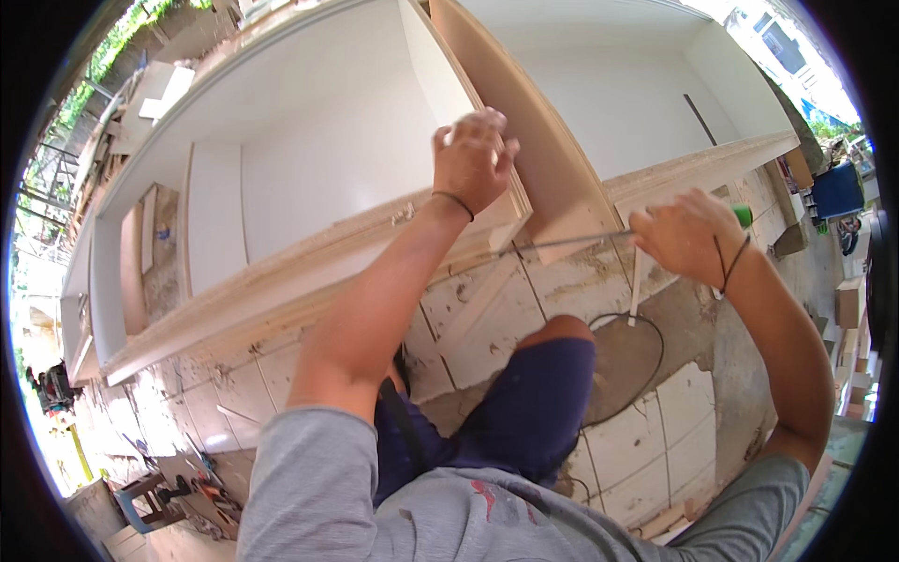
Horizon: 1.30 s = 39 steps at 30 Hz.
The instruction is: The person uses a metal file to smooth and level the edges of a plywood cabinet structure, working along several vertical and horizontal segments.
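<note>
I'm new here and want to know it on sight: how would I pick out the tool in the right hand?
Find the large white-lined wooden cabinet, then follow its front edge to the right. There the person's right hand grips the tool, its long, thin shaft pointing left. A bright green end, beyond the hand, sets it apart from the cabinet's pale wood.

Fisheye view, bright daylight, black surround.
Outdoor light from upper left and upper right, washed out to white; glare patches on tiled floor [215, 426], lower left; white cabinet interior [328, 140] evenly lit; left fingers [471, 137] softly blurred; straight edges bowed, bluish fringe along left rim.
</note>
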Motion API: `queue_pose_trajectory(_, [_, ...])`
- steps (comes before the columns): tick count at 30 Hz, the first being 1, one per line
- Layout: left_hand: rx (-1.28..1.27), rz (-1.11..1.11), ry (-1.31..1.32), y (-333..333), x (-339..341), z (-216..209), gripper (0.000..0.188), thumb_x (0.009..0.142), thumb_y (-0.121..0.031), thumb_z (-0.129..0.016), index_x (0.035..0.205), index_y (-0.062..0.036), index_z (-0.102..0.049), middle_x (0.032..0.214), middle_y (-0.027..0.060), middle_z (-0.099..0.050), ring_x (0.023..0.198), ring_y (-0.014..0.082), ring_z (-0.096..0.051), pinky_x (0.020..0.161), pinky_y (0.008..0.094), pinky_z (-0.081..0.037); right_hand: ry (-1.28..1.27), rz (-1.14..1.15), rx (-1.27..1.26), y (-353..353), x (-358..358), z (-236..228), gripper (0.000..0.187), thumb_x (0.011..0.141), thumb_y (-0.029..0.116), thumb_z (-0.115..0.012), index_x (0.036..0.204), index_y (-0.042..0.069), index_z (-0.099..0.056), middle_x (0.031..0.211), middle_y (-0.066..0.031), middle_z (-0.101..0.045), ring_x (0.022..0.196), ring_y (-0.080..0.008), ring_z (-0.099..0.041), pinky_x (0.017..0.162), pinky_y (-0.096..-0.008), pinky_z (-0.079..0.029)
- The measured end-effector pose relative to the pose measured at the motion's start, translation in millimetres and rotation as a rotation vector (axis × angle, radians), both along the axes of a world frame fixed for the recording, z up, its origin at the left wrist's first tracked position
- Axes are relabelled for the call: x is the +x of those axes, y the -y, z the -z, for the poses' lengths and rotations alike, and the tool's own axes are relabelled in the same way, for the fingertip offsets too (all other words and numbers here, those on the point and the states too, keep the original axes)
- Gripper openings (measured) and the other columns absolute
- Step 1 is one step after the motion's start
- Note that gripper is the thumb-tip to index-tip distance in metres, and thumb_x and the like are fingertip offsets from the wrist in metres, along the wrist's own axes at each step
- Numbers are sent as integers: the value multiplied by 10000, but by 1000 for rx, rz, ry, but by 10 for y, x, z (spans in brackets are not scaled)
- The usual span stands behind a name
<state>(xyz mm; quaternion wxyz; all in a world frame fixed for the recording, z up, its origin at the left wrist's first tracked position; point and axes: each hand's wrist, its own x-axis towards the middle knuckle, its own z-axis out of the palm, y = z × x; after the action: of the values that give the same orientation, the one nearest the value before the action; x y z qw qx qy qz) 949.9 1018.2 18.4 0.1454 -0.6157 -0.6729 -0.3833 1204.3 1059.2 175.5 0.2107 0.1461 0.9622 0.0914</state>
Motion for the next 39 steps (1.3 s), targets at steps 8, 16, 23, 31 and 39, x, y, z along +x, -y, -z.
queue_pose_trajectory(8, [97,-16,1509,1403,975,611,201,902,-100,-483,1054,-2,-570,1035,49,-600,961,170,-558,896,342,-412,14,-189,123,-224,-546,-151,274,912,331,-517,832,83,-603,644,-89,-633,636,-282,-645,583,-386,-502])
queue_pose_trajectory(16, [426,193,2441,1029,890,699,179,769,-10,-494,907,-111,-548,997,-36,-514,992,110,-457,892,236,-339,218,-139,166,-83,-752,-59,237,916,283,-504,816,89,-598,702,-97,-641,667,-278,-651,599,-379,-509])
queue_pose_trajectory(23, [401,321,2559,945,770,1196,203,718,-133,-526,913,-118,-471,1098,8,-477,1149,186,-396,1018,351,-239,285,-133,159,57,-907,292,209,908,268,-525,814,93,-592,698,-84,-640,655,-275,-651,579,-373,-506])
queue_pose_trajectory(31, [396,294,2485,932,839,1078,113,702,-69,-512,725,-141,-429,1108,0,-458,1153,178,-400,1011,337,-273,296,-185,165,19,-1032,108,65,817,142,-562,796,90,-594,716,-93,-655,666,-236,-664,572,-352,-506])
queue_pose_trajectory(39, [300,81,2500,906,860,1029,151,695,-64,-533,719,-153,-415,876,-34,-508,828,140,-430,760,297,-331,330,-104,169,334,-1053,164,48,786,105,-563,797,81,-604,733,-83,-669,685,-224,-673,574,-324,-514])
